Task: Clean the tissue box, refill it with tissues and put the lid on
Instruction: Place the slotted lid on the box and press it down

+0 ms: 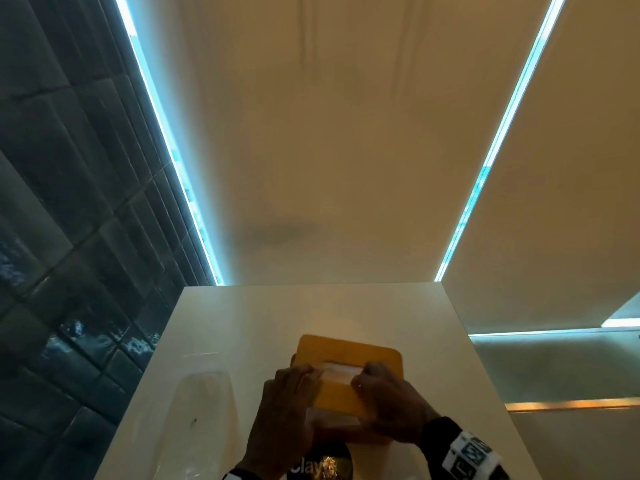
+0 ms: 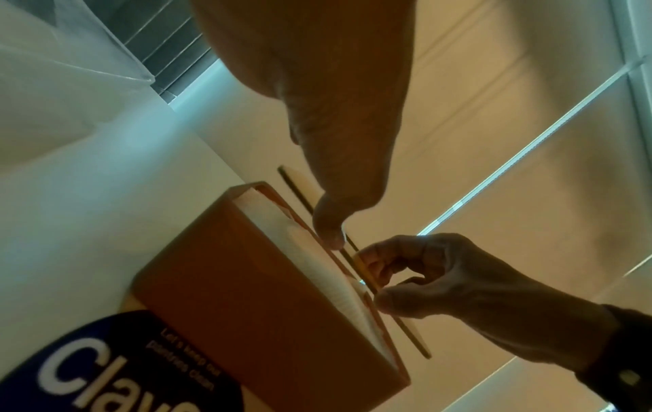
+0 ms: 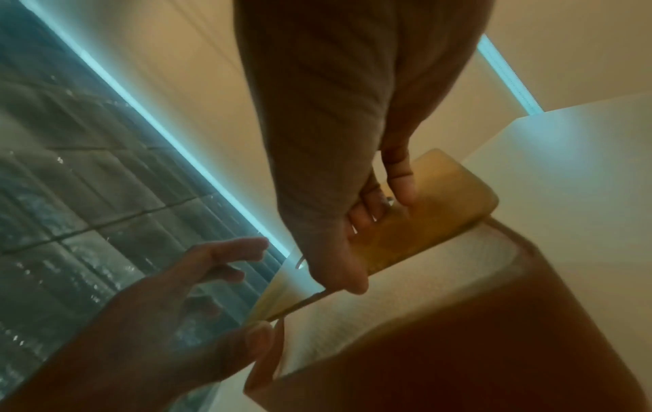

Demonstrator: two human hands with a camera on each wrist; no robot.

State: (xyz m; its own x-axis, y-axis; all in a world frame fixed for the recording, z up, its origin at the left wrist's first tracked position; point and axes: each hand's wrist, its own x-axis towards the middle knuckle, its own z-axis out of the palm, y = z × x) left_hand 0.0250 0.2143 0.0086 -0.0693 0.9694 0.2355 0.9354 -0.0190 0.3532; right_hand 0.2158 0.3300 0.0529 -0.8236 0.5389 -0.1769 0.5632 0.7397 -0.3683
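The orange tissue box [image 1: 349,433] stands on a white ledge [image 1: 225,327], low in the head view. White tissues [image 3: 405,290] fill it to the rim. Both hands hold the flat orange lid [image 1: 349,351], with its long slot, tilted just above the box opening. My left hand [image 1: 303,381] grips the lid's left end, thumb [image 2: 330,225] at its edge. My right hand [image 1: 369,379] pinches the right end, fingers [image 3: 398,181] on top and thumb underneath. In the left wrist view the lid [image 2: 300,192] shows edge-on, apart from the box [image 2: 247,301] rim.
A clear plastic wrapper [image 1: 204,407] lies on the ledge left of the box. A dark round label [image 1: 320,465] reading "Clay" sits at the box's near side. Dark tiled wall [image 1: 69,237] runs along the left, lit by a blue-white strip.
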